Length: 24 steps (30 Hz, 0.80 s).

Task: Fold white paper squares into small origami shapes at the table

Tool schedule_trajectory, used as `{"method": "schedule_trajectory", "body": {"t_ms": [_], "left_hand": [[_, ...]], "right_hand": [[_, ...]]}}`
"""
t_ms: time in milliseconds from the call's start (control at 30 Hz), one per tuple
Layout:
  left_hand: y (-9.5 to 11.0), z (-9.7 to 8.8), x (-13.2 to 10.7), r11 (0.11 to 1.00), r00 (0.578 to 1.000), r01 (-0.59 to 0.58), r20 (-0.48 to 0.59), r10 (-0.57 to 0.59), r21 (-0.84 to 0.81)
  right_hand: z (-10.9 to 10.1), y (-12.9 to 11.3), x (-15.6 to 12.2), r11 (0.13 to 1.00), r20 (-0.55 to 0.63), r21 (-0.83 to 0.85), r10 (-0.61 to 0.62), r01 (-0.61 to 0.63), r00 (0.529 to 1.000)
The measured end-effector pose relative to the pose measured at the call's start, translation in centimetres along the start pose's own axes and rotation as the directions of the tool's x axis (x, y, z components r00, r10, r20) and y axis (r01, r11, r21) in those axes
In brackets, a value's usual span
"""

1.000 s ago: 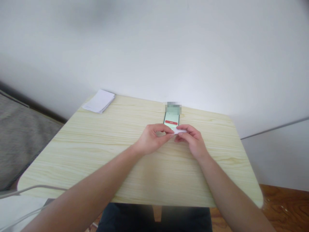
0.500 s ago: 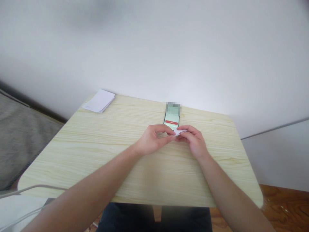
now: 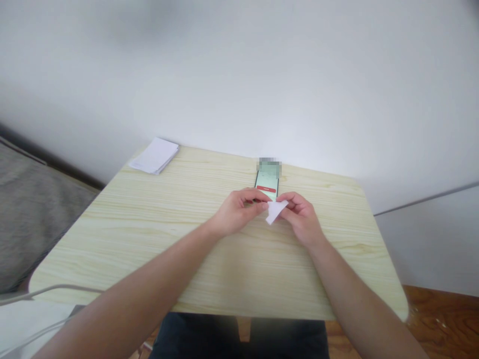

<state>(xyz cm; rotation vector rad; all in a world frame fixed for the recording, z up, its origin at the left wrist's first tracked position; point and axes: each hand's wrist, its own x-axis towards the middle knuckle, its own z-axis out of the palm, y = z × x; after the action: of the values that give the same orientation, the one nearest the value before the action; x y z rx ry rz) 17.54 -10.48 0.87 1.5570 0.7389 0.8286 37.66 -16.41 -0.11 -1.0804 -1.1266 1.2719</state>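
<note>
A small folded piece of white paper (image 3: 275, 211) is held just above the middle of a light wooden table (image 3: 157, 234). My left hand (image 3: 239, 212) pinches its left edge between thumb and fingers. My right hand (image 3: 301, 217) grips its right side with curled fingers. The paper's pointed corner hangs down between the two hands. Right behind the hands a phone (image 3: 267, 180) lies flat on the table, its screen lit green with a red bar.
A stack of white paper sheets (image 3: 154, 156) lies at the table's far left corner. A white wall stands behind the table. A grey cushion (image 3: 30, 209) is at the left and wooden floor (image 3: 441, 319) at the right.
The paper was lying flat between my fingertips; now it is turned so a white pointed flap faces me and hangs lower. Both hands stay in place.
</note>
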Motion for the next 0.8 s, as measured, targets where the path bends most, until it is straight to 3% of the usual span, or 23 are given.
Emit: {"method": "schedule_trajectory", "body": {"t_ms": [133, 267, 500, 800], "left_hand": [[0.23, 0.03, -0.11, 1.000, 1.000, -0.017, 0.008, 0.017, -0.001], [0.29, -0.07, -0.21, 0.998, 0.998, -0.055, -0.001, 0.055, 0.025], [0.20, -0.14, -0.28, 0.997, 0.998, -0.065, -0.025, 0.066, 0.036], [0.40, -0.18, -0.25, 1.000, 1.000, -0.013, -0.023, 0.014, 0.028]], "right_hand": [[0.26, 0.04, 0.07, 0.998, -0.027, -0.056, -0.013, 0.011, 1.000], [0.64, 0.00, 0.10, 0.970, -0.092, -0.235, -0.089, 0.065, 0.992], [0.35, 0.23, 0.03, 0.908, -0.036, -0.353, -0.253, 0.224, 0.967], [0.57, 0.12, -0.25, 0.915, -0.009, -0.354, -0.211, 0.194, 0.978]]}}
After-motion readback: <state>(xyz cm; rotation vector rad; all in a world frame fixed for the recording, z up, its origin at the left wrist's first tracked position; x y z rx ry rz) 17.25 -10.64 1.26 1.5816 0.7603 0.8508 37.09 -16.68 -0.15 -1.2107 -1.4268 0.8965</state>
